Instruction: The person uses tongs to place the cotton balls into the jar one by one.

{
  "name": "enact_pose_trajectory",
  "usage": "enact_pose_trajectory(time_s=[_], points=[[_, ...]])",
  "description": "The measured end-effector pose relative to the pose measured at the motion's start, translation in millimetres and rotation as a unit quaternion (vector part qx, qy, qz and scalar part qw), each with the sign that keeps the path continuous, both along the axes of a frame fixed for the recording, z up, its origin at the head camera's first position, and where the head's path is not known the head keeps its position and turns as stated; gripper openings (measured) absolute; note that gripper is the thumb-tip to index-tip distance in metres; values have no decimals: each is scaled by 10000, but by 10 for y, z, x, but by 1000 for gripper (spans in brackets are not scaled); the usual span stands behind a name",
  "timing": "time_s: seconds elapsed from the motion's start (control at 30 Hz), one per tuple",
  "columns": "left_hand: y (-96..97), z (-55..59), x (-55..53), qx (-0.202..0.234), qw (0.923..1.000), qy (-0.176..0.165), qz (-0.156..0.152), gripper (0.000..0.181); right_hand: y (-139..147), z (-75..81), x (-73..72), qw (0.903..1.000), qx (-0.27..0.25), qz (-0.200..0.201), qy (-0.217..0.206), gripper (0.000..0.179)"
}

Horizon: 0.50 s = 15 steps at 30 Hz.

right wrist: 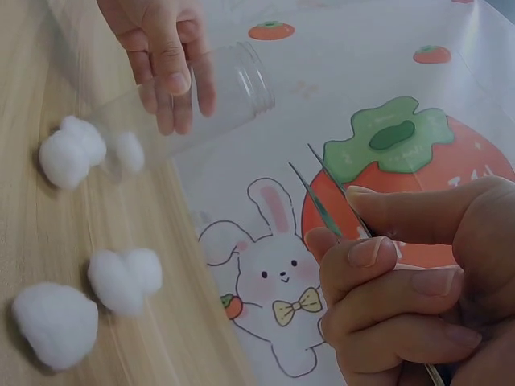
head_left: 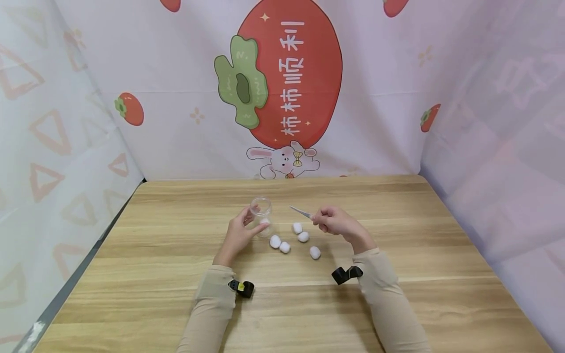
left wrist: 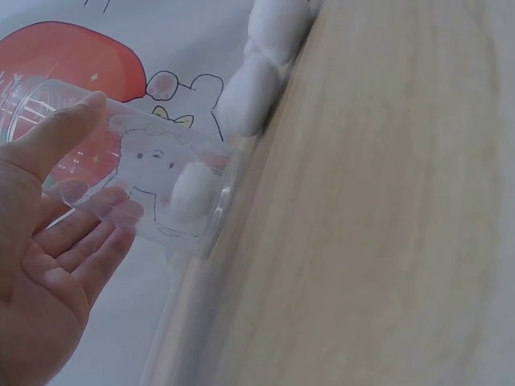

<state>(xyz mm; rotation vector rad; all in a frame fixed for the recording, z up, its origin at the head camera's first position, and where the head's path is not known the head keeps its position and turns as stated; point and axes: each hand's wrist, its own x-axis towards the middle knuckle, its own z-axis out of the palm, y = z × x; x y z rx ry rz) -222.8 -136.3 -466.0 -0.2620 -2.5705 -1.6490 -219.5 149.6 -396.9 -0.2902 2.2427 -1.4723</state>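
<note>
My left hand holds a clear plastic jar upright on the table, thumb on one side and fingers on the other. One white cotton ball lies at the bottom of the jar, seen through its wall in the left wrist view. To the right, my right hand grips metal tweezers between thumb and fingers. The two tweezer tips stand apart with nothing between them, pointing toward the jar. Several loose cotton balls rest on the table between the hands, two of them close to the jar.
The wooden table reaches back to a white cloth backdrop printed with a red persimmon and a rabbit. Similar cloth hangs on both sides. A black wrist camera is strapped on each forearm.
</note>
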Motion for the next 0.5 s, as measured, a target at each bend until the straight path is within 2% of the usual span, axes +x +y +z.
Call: enact_pose_trajectory(time_s=[0.3,0.5], points=[[19,3,3,17,10000,41,27,67,126,-68,17,9997,198,54,99,28],[6,-5,-7,37,10000,26,53,67,212,-96,18,9997,239,28,71,25]])
